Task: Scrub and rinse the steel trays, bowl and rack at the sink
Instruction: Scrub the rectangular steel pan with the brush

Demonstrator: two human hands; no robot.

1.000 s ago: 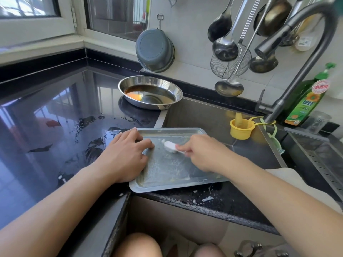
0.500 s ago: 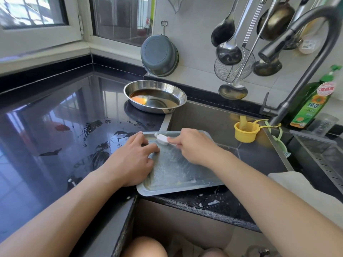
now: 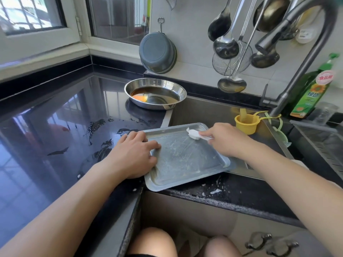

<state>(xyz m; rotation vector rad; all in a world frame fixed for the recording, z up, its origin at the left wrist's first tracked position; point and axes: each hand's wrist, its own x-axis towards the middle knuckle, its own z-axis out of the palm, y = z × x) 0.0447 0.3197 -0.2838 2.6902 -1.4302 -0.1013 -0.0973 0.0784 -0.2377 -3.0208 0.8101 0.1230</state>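
Lying half on the black counter (image 3: 241, 193) and half over the sink (image 3: 213, 112), the steel tray (image 3: 185, 160) has streaky soap on it. The left hand (image 3: 133, 156) grips its left rim, thumb curled over the edge. The right hand (image 3: 226, 140) holds a white brush (image 3: 194, 134) against the tray's far corner. Farther back sits a steel bowl (image 3: 155, 93) with brown liquid inside.

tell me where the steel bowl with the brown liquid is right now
In the head view the steel bowl sits on the black counter left of the sink, behind the tray and below the grey basin hanging on the wall.
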